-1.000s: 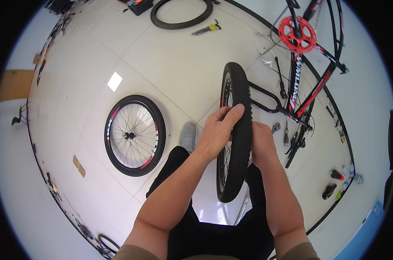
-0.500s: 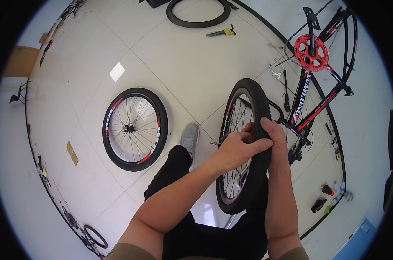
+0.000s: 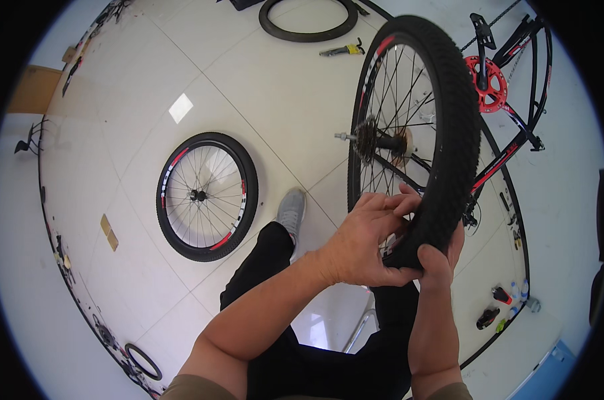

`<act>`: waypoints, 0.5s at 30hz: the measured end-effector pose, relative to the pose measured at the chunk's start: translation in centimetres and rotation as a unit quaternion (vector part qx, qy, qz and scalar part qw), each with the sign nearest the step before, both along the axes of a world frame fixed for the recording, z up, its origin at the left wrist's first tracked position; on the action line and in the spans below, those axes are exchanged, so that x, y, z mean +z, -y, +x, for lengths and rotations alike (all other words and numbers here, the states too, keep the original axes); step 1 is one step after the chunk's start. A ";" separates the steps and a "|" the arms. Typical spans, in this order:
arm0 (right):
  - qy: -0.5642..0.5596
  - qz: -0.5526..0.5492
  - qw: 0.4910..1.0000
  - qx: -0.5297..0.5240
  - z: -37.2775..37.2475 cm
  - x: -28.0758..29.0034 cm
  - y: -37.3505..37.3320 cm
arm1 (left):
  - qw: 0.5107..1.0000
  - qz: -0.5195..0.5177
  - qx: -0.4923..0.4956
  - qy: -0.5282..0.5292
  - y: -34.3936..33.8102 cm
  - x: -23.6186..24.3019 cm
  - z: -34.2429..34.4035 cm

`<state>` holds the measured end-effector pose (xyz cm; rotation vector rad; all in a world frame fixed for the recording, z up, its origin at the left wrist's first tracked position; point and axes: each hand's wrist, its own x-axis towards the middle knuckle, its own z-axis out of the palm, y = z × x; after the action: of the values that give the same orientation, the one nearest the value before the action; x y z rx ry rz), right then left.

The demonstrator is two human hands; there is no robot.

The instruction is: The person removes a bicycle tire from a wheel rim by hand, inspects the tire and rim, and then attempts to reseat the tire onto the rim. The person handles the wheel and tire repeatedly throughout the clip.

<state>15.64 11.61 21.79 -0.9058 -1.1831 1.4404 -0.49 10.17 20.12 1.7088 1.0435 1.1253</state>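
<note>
A rear bicycle wheel (image 3: 463,100) with a black knobbly tyre, dark spokes and a sprocket cassette (image 3: 366,139) is held up, tilted, in front of me. Fingers of my left hand (image 3: 375,240) wrap the rim and tyre at its lowest part, the thumb pressing the tread. From the other side my right hand (image 3: 442,257) grips the same stretch of tyre, its thumb on the tread and its other fingers partly hidden. Behind the wheel, to the right, stands a black and red bicycle frame (image 3: 515,143) with a red chainring (image 3: 490,83).
Another wheel (image 3: 249,193) lies flat on the tiled floor at left. A loose tyre (image 3: 309,33) and a yellow-and-black tool (image 3: 345,50) lie at the far side. My grey shoe (image 3: 292,210) is between the wheels. Bottles (image 3: 519,293) stand at the right edge.
The held wheel has swung upward and away, bringing its cassette into clear view and covering part of the frame. Both hands have moved slightly down, staying on the tyre.
</note>
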 end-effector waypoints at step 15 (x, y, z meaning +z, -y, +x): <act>0.174 -0.162 0.956 -0.170 -1.5 -4.2 -0.3 | 0.936 -0.266 -0.055 -0.225 -0.2 -1.6 0.7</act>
<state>14.15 11.95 17.59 -1.5628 -0.9861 1.2384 0.26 10.39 18.49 1.5731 1.3610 0.3211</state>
